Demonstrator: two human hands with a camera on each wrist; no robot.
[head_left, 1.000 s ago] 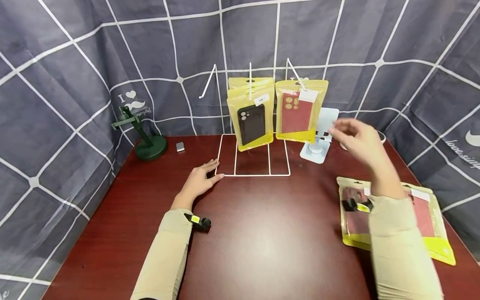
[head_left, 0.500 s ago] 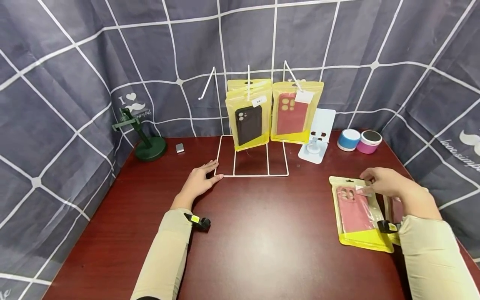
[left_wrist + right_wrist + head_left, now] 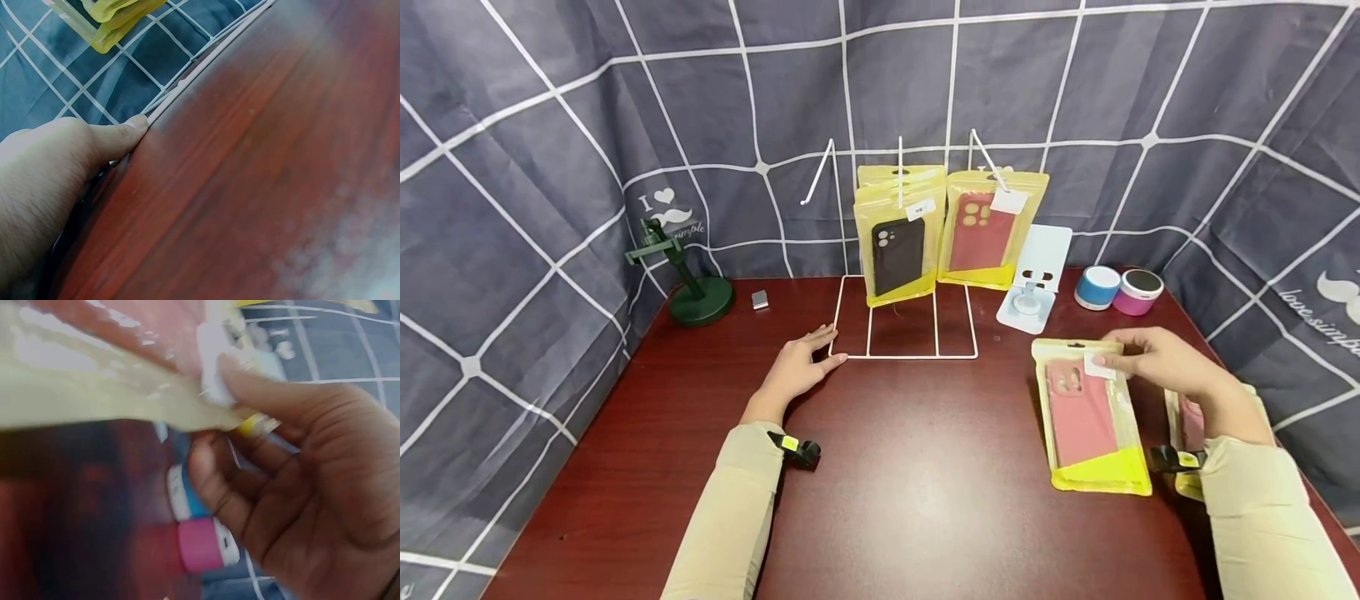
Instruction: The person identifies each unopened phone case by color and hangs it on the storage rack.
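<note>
In the head view my right hand (image 3: pixel 1157 358) pinches the upper right edge of a yellow pouch with a pink phone case (image 3: pixel 1082 417), thumb over its white label. The right wrist view shows the thumb on the label and the pouch lifted off the table. My left hand (image 3: pixel 796 367) rests at the front left corner of a white wire display rack (image 3: pixel 902 357), fingers extended and thumb (image 3: pixel 134 125) on the base wire. From the rack hang pouches with a black phone case (image 3: pixel 898 254) and a red phone case (image 3: pixel 981 233). The left hook (image 3: pixel 818 173) bears nothing.
Another pouch with a pink case (image 3: pixel 1191 425) lies partly under my right forearm. A light blue phone stand (image 3: pixel 1037 267), a blue speaker (image 3: pixel 1097 288) and a pink speaker (image 3: pixel 1138 292) stand behind. At the left are a green phone stand (image 3: pixel 700 296) and a small silver object (image 3: pixel 760 299).
My right hand has come down from near the rack to the pouches on the right, taken hold of one and raised it leftward. The left hand stays on the rack.
</note>
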